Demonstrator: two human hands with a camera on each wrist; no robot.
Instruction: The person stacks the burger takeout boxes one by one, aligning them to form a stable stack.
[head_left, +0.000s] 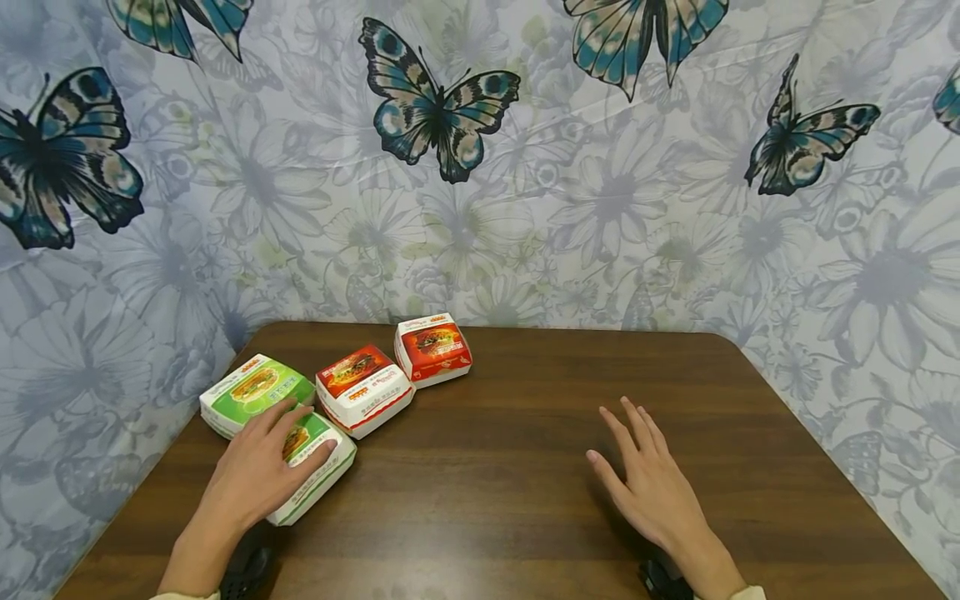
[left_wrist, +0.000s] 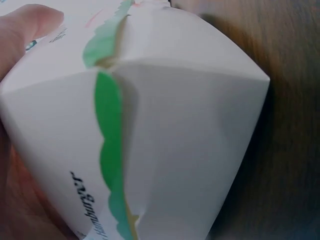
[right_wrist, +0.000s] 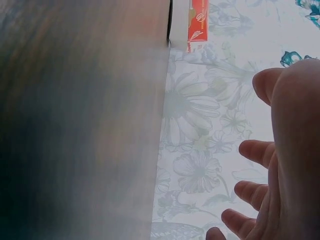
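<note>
My left hand (head_left: 251, 475) lies over a green and white hamburger box (head_left: 322, 475), with its fingers curled over the far part and the thumb along the right side. In the left wrist view this hamburger box (left_wrist: 180, 145) fills the middle, showing a scalloped green edge; the thumb (left_wrist: 35, 22) touches it. A second green hamburger box (head_left: 258, 387) sits just behind, partly covered by the fingers. To the right of these stand a red and white box (head_left: 365, 392) and another red box (head_left: 433, 350). My right hand (head_left: 652, 483) holds nothing, its fingers spread above the tabletop.
The brown wooden table (head_left: 525, 467) has rounded far corners. Behind it hangs a pale floral cloth (head_left: 525, 233) with printed butterflies. Dark wrist straps (head_left: 663, 579) show below the hands. The red boxes stand near the far edge.
</note>
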